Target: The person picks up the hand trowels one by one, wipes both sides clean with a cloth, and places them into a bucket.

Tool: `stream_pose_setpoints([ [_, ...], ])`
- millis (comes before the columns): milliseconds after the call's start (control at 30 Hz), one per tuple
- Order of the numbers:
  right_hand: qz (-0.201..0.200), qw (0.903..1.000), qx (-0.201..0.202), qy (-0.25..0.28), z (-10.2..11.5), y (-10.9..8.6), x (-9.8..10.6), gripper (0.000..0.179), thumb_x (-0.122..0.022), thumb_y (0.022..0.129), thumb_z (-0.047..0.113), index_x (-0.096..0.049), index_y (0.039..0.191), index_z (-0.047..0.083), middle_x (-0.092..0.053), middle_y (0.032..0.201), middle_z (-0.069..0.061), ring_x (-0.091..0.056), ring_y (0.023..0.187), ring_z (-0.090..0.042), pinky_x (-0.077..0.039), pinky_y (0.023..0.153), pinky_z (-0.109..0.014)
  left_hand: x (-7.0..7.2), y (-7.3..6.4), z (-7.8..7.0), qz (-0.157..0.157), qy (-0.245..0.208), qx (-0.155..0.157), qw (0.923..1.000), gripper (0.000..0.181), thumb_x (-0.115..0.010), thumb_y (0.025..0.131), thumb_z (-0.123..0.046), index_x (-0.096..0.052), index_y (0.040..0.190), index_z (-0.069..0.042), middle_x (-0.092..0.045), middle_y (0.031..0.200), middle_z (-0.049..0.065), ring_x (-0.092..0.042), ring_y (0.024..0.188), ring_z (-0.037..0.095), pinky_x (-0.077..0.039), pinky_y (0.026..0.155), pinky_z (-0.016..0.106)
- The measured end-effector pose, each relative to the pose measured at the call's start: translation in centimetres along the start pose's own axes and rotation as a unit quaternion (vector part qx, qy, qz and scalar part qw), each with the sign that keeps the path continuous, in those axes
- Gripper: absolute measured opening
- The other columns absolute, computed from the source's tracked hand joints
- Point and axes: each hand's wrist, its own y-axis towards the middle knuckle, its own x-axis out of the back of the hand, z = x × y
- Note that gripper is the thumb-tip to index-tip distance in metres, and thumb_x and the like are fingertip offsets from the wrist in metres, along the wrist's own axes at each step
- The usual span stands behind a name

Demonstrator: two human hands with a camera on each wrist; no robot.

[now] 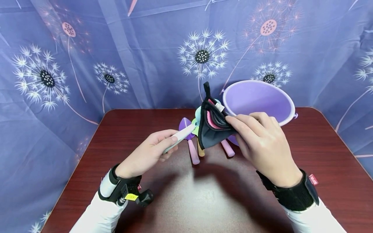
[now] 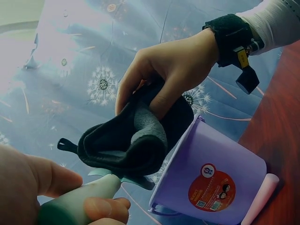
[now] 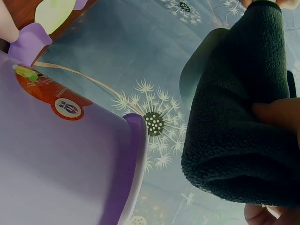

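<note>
My left hand (image 1: 150, 150) grips the pale green-white handle of a toy shovel (image 1: 183, 134), its light teal blade partly hidden behind a dark cloth. That folded cloth (image 1: 214, 137), fleecy with black edging, a pink-lined fold and a hanging loop, is pinched in my right hand (image 1: 262, 145). In the left wrist view the cloth (image 2: 126, 140) overlaps the shovel's blade (image 2: 138, 180), with the right thumb on its upper side. From the right wrist, the teal blade (image 3: 199, 63) sticks out beside the cloth (image 3: 234, 117).
A purple bucket (image 1: 259, 97) with a round orange-red label stands at the back right, near the right hand. Below the cloth lie a purple toy shovel (image 1: 192, 152) with a pink handle, a yellow handle (image 1: 201, 150) and another pink handle (image 1: 228, 149). A dandelion-print curtain (image 1: 151, 58) hangs behind the table.
</note>
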Motion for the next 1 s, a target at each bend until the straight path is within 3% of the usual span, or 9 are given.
stream_pose_setpoints([
  [567,0.012,0.9982,0.056,-0.014,0.02,-0.05,-0.19,0.028,-0.054,0.098,0.01,-0.072,0.119,0.008,-0.07,0.108,-0.008,-0.058,0.089,-0.037,-0.037,0.064,-0.05,-0.02,0.03,-0.06,-0.003,-0.023,0.003,0.9997,0.024,-0.046,0.107,-0.026,-0.058,0.116,-0.008,-0.036,0.075,0.011,-0.026,0.059,0.016,-0.021,0.051,0.026],
  [833,-0.002,0.9985,0.049,-0.023,-0.26,0.17,0.01,0.028,-0.055,0.094,0.003,-0.073,0.116,0.008,-0.07,0.107,-0.008,-0.058,0.091,-0.038,-0.038,0.07,-0.053,0.02,0.04,-0.15,-0.006,-0.033,0.022,0.9992,0.026,-0.048,0.106,-0.027,-0.06,0.114,-0.006,-0.041,0.077,0.009,-0.027,0.058,0.014,-0.023,0.052,0.025],
  [1000,-0.024,0.9986,0.026,-0.04,-0.72,0.2,0.03,0.027,-0.058,0.092,0.001,-0.073,0.113,0.007,-0.07,0.104,-0.008,-0.059,0.089,-0.038,-0.038,0.069,-0.054,0.08,0.03,-0.11,0.0,-0.032,0.011,0.9994,0.026,-0.047,0.107,-0.026,-0.06,0.111,-0.004,-0.038,0.075,0.012,-0.025,0.058,0.016,-0.021,0.052,0.026],
])
